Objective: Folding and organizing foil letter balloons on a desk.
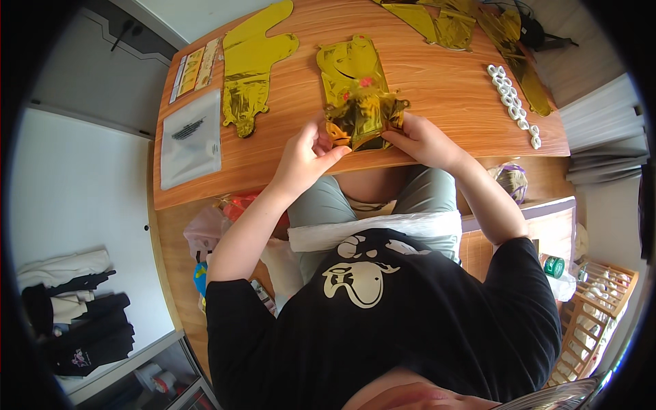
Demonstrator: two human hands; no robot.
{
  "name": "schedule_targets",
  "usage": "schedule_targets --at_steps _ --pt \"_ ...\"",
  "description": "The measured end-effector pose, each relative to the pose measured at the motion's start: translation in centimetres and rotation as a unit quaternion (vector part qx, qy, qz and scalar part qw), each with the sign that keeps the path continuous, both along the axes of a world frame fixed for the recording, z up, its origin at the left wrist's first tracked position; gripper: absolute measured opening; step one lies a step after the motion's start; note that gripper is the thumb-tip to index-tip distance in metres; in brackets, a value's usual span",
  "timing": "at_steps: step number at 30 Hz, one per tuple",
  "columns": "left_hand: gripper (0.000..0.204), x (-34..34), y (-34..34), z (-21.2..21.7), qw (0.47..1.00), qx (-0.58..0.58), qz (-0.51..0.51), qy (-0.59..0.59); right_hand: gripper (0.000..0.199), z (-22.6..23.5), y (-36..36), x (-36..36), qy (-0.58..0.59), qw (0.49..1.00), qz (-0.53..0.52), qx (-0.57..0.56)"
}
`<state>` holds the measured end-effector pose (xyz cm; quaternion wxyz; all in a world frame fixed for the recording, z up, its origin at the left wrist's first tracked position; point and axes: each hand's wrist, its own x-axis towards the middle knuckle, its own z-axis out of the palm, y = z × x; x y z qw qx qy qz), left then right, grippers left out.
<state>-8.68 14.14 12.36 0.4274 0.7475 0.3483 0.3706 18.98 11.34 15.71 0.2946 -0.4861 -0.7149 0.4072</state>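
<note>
Between my hands, at the near edge of the table, is a crumpled gold foil balloon [372, 116] with small red and orange printed patches. Its upper part is blurred. My left hand [311, 154] pinches its near left corner between thumb and fingers. At its right edge, my right hand [425, 140] grips the foil with the thumb on top. Just beyond lies another flat gold foil piece [338, 61], partly covered by the held one; whether the two are joined I cannot tell. A long flat gold foil balloon [247, 75] rests to the left of it.
On the table [437, 89], clear plastic bags [191, 143] and a printed card [195, 72] lie at the left. More gold foil [451, 27] spreads over the far right, near a row of white coils [507, 94]. A wooden rack [594, 314] stands low on the right.
</note>
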Motion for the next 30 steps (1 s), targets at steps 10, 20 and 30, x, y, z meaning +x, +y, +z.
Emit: schedule_targets --at_steps 10,20,30 --pt "0.105 0.9 0.4 0.9 0.993 -0.023 0.062 0.093 0.033 -1.8 1.5 -0.4 0.043 0.998 -0.039 0.004" --pt "0.109 0.8 1.4 1.3 0.979 -0.042 0.055 0.19 0.038 -1.7 2.0 -1.5 0.019 0.996 -0.08 -0.028" --pt "0.067 2.2 -4.6 -0.3 0.886 0.38 0.066 0.257 0.039 -1.6 2.2 -1.6 -0.045 0.994 -0.098 -0.01"
